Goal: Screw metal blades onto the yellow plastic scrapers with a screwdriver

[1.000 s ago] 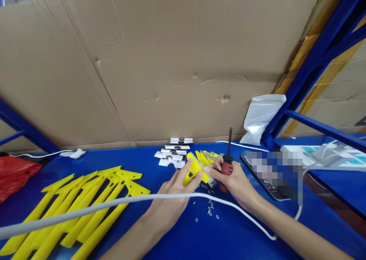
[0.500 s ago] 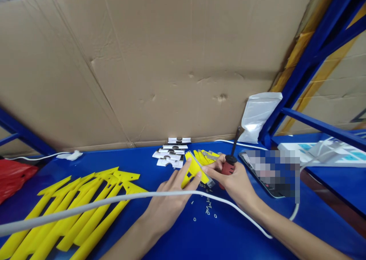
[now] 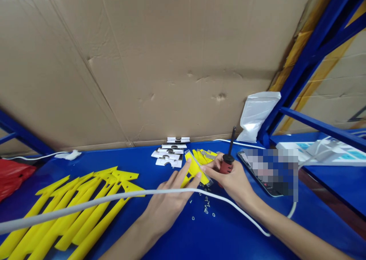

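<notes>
My left hand has its fingers closed on a yellow plastic scraper with a grey metal strip along its far edge. The scraper lies slantwise over the blue table. In my right hand is a screwdriver, its red handle in the palm and its dark shaft pointing up, away from the scraper. The right thumb and a fingertip meet at the scraper's metal edge; anything small between them is hidden. Just behind, more yellow pieces with metal strips lie in a pile. Small nuts and screws are scattered nearer me.
Yellow handles lie overlapped on the left. White card packets stand in a row behind my hands. A phone rests at the right, near a clear plastic bag. A white cable hangs across the view before my wrists.
The screwdriver's shaft has tilted slightly and shifted left. My right thumb has moved a little along the scraper's edge. The whole view has drifted slightly.
</notes>
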